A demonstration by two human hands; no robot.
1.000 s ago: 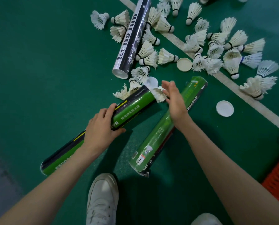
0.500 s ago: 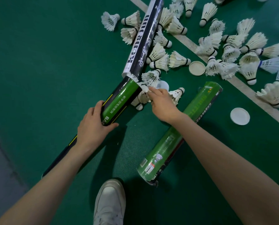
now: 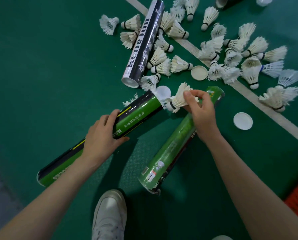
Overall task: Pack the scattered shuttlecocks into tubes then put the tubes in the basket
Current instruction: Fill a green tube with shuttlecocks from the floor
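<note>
Right hand [image 3: 202, 111] pinches a shuttlecock [image 3: 176, 99], cork facing the mouth, just leftward, of the tube [image 3: 139, 110] the left hand [image 3: 101, 137] grips.

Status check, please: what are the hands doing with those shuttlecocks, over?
Left-hand grip holds green-and-black cardboard tube. Right-hand grip pinches white feather shuttlecock, cork toward tube mouth. White round lid lies beside that mouth.

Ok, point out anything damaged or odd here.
The loose green tube has a torn, ragged near end. The shuttlecock pinched by the right hand has frayed feathers.
</note>
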